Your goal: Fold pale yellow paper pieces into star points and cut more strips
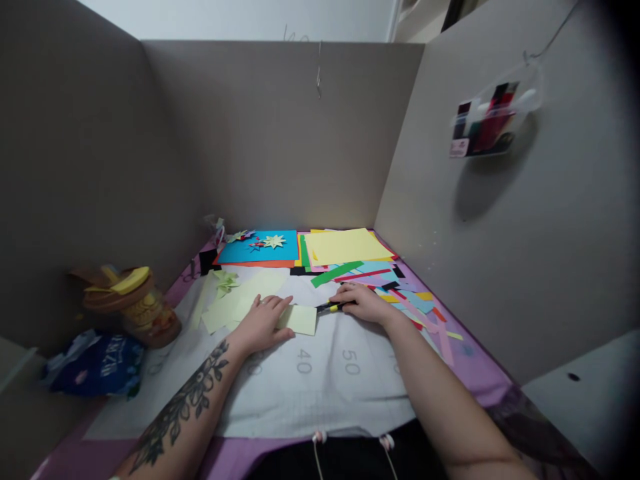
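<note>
My left hand (pixel 266 324) lies with its fingers spread on a pale yellow-green paper rectangle (pixel 304 320), pressing its left part onto the white mat. The fingers of my right hand (pixel 366 304) are closed around a slim black-and-yellow tool (pixel 331 307). Its dark tip is at the paper's right edge; the exact kind of tool is too small to make out. Larger pale green sheets (pixel 220 319) lie beneath and left of my left hand. A folded light-green paper piece (pixel 226 283) rests on them.
Coloured paper strips (pixel 440 333) are scattered at the right. Behind are a yellow paper stack (pixel 345 247) and a blue sheet (pixel 235 251) bearing paper stars (pixel 274 241). A brown cup (pixel 150 313) and a blue packet (pixel 95 365) stand left. A clear pouch (pixel 493 123) hangs on the right wall.
</note>
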A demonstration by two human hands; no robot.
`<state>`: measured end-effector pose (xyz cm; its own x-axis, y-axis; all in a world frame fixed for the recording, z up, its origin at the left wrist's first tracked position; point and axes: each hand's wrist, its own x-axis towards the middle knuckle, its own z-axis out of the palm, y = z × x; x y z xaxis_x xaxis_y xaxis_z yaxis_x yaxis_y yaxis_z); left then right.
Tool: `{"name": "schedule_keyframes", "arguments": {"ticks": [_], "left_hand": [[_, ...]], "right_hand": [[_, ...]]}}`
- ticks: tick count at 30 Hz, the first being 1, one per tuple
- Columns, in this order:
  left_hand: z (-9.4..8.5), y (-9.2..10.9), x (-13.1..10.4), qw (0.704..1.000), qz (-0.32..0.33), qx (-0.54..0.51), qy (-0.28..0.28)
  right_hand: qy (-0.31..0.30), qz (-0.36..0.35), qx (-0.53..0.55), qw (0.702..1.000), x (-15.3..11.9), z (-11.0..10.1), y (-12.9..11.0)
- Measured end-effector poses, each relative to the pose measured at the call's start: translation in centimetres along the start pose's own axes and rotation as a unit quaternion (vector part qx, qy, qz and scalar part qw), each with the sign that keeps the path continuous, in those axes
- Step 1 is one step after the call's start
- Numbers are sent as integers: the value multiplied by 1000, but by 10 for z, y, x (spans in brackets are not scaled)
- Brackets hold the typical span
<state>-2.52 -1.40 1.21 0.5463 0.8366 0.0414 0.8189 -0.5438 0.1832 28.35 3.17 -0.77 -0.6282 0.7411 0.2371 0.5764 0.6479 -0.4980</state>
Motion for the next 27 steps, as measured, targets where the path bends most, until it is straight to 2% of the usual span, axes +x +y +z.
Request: {"name": "schedule_keyframes", "arguments": {"ticks": [3, 8, 11, 14, 19, 23, 27], "left_hand": [[-2, 6, 2, 999, -28, 9, 25], [3, 10, 6, 989, -126, 37, 62], [6, 9, 8, 984, -149, 52, 84], [6, 8, 9, 987, -128, 34, 94], [5, 6, 7, 994, -61, -81, 36], [8, 5, 7, 995, -51, -72, 38], [9, 8, 9, 996, -71, -50, 27]], "right_hand": [[10, 5, -17, 1000, 1, 0, -1], [26, 14, -48, 998, 3, 3, 2], [24, 7, -49, 998, 5, 6, 2], [13, 0, -35, 999, 5, 7, 0], [-11, -1, -11, 1000, 2, 5, -3], [-30, 8, -20, 999, 1, 4, -10], [-39, 3, -36, 999, 4, 7, -16]]}}
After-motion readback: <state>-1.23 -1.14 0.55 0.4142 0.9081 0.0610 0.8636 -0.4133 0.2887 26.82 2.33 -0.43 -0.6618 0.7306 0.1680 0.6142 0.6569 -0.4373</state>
